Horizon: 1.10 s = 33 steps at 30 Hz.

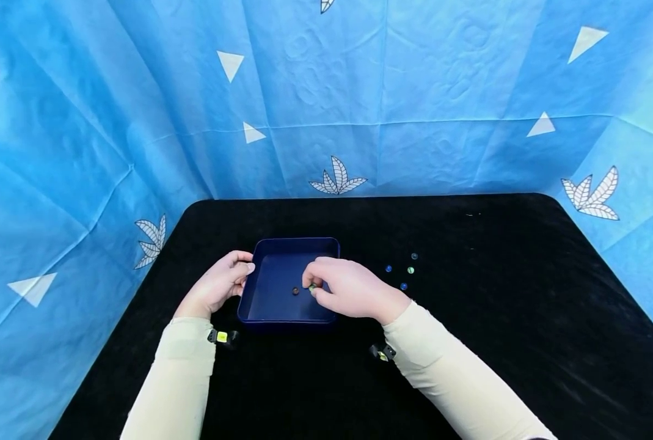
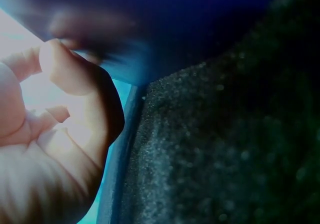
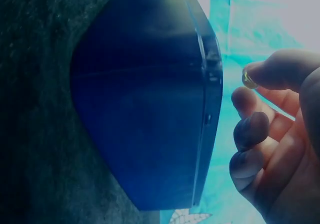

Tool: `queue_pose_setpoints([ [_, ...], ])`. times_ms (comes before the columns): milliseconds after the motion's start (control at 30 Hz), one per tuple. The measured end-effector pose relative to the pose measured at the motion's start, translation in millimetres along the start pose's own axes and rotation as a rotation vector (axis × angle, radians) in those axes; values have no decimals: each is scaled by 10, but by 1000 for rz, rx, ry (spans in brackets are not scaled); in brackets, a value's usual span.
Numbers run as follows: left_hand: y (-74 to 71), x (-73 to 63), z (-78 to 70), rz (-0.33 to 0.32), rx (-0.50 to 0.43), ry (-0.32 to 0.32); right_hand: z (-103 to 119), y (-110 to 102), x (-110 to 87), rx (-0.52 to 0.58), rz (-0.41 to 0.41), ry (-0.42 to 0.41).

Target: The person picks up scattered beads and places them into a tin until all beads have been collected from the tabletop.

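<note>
A dark blue rectangular tray (image 1: pixel 289 320) lies on the black-covered table. My left hand (image 1: pixel 220 282) grips its left rim, thumb at the edge and fingers outside the wall; the left wrist view shows this hand (image 2: pixel 65 129) curled against the blurred tray (image 2: pixel 200 24). Over the tray's right half, my right hand (image 1: pixel 350 288) pinches a small greenish glass marble (image 1: pixel 312 287) between thumb and index finger. The right wrist view shows this marble (image 3: pixel 248 78) at the fingertips, above the tray's rim. A brownish marble (image 1: pixel 295 291) sits on the tray floor, left of the right fingertips.
Several loose marbles lie right of the tray, among them a blue marble (image 1: pixel 388 268) and a green-and-white marble (image 1: pixel 411 270). The black tablecloth (image 1: pixel 524 318) spreads out to the right. A blue patterned curtain (image 1: pixel 441 91) hangs behind the table and at the sides.
</note>
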State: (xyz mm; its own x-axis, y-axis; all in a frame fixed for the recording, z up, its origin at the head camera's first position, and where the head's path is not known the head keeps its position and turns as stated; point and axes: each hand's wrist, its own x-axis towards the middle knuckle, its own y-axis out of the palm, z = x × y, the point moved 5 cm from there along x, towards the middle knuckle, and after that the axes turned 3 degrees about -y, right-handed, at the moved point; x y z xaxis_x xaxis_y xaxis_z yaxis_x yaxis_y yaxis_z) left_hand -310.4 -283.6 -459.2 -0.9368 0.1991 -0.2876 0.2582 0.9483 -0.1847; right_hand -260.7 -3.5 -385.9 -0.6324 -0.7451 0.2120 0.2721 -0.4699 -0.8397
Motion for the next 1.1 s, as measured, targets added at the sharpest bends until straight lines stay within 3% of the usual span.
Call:
queue_pose_setpoints([
  [400, -8, 14, 30, -12, -8, -3, -25, -15, 40, -29, -18, 31],
  [1100, -10, 19, 3, -16, 3, -3, -253, -148, -93, -59, -57, 144],
])
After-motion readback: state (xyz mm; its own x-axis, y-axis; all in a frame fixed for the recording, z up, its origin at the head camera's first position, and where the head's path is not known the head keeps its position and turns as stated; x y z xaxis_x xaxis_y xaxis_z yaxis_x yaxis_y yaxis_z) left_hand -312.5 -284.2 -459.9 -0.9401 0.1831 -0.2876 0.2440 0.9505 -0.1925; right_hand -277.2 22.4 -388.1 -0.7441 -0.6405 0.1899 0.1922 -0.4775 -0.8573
